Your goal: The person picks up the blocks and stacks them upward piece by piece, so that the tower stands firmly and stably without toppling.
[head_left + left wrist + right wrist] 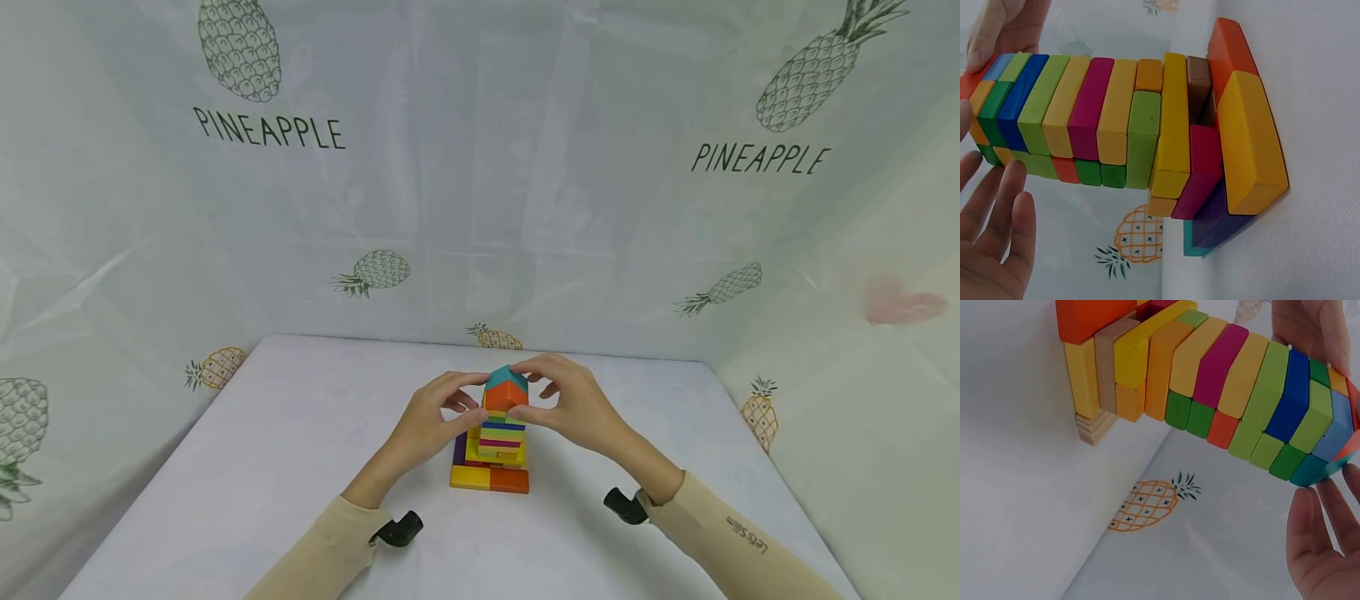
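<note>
A tower of coloured wooden blocks (pixel 501 433) stands upright on the table. At its top sit an orange block (pixel 506 397) with a peaked front and a teal block (pixel 504 375) behind and above it. From the left, my left hand (pixel 427 417) grips these top blocks, thumb at the front and fingers farther back. My right hand (pixel 576 404) holds them from the other side, its index finger on the teal slope and its thumb low on the orange front. Blue, green, magenta and yellow blocks (pixel 1091 112) form the layers beneath.
At the tower's foot, a yellow block (pixel 470 477) and an orange flat block (pixel 509 481) lie side by side on the white table (pixel 300 467). A curtain (pixel 480 167) printed with pineapples hangs behind. Black wrist devices (pixel 401 529) stick out from both sleeves.
</note>
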Motion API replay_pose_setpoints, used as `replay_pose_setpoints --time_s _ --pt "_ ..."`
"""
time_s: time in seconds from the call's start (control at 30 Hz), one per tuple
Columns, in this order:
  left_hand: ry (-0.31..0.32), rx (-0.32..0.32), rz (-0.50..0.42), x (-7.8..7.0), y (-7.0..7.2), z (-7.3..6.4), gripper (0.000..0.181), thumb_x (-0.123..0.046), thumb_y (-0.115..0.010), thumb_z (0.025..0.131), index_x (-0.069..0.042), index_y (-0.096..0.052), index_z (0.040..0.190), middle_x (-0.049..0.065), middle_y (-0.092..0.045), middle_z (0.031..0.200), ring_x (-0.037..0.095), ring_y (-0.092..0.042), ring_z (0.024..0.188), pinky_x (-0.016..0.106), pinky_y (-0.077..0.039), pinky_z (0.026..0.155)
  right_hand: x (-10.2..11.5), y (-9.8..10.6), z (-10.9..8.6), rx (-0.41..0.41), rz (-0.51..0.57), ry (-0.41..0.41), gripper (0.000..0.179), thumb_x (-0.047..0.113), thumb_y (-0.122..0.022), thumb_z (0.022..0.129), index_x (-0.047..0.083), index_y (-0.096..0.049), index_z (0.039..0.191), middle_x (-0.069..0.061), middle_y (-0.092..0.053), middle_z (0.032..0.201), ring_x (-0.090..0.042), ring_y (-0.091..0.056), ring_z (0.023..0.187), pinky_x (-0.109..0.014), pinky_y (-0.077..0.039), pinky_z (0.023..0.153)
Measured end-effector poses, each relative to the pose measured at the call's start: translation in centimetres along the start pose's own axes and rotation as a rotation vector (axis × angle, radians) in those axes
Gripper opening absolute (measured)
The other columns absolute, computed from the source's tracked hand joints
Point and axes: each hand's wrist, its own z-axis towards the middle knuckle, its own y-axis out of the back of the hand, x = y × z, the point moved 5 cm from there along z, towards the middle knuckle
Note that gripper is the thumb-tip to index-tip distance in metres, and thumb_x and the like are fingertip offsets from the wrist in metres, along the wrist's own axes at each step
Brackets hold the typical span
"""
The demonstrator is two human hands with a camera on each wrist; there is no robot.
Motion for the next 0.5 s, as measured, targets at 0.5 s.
replay_pose_setpoints --time_s 0.5 --pt "0.018 -0.002 0.016 -0.02 0.36 -0.38 0.054 -0.041 -0.078 0.098 -0.033 -0.061 0.149 -0.008 -0.062 0.144 0.005 -0.068 0.105 0.038 -0.060 0.098 0.03 0.38 -0.39 0.007 -0.020 -0.031 0.055 0.032 -0.092 0.085 0.017 -0.072 0.134 0.003 -0.070 0.129 -0.016 -0.064 0.107 -0.033 -0.063 0.082"
